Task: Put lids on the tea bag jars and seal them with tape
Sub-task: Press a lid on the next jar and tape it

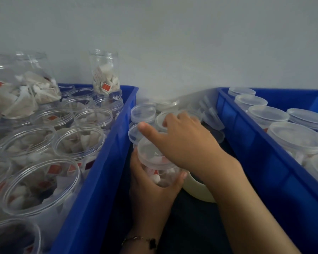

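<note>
My left hand (151, 187) grips a clear jar of tea bags (163, 176) from below, in the gap between two blue bins. A clear lid (149, 153) sits on top of that jar. My right hand (182, 142) lies over the lid, thumb stretched left and fingers reaching onto a loose lid (162, 119) in the pile behind. More loose clear lids (142, 112) lie beside it. A pale roll of tape (196, 189) shows under my right wrist, partly hidden.
The left blue bin (106, 162) holds several open jars of tea bags (77, 142), with one jar (106, 74) standing on top at the back. The right blue bin (261, 162) holds several lidded jars (294, 138). A grey wall is behind.
</note>
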Demonstrator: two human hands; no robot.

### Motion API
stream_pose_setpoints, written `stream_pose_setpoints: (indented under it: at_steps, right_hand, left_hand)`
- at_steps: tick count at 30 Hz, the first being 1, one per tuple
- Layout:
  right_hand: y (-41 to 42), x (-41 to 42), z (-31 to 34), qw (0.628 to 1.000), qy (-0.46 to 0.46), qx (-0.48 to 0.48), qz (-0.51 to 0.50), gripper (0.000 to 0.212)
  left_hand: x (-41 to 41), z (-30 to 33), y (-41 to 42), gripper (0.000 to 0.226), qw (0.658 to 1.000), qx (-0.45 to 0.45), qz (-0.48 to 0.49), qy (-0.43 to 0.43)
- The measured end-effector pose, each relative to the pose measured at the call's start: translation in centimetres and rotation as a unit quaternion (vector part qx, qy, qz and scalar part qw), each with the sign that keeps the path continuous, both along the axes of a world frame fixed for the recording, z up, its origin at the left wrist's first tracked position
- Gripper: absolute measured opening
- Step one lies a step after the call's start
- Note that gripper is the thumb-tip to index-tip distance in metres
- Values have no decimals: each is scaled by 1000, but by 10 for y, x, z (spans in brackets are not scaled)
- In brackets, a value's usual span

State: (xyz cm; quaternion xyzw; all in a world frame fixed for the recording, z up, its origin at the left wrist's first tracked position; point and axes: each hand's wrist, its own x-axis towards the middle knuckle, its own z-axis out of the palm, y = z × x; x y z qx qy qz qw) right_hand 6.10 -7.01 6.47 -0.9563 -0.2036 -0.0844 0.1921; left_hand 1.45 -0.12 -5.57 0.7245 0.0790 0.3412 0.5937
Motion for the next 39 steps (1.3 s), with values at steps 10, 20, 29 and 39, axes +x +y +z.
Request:
stream_pose_setpoints:
  at_steps: [10, 20, 29, 39]
  right_hand:
    - [-16, -3, 18, 964, 124, -63, 225, 55]
    - [6, -21, 4, 990, 61, -112, 62, 70]
    - [-26, 3, 18, 956, 191, 2, 223, 79]
    - [-18, 0, 14, 969, 118, -47, 214, 75]
  left_hand:
    - [0, 0, 0, 116, 998, 27, 7, 55]
    - [-1, 5, -1, 84, 998, -16, -11, 67]
    - [1, -1, -4, 108, 999, 35, 14, 36]
    - [0, 0, -2, 106, 999, 23, -12, 41]
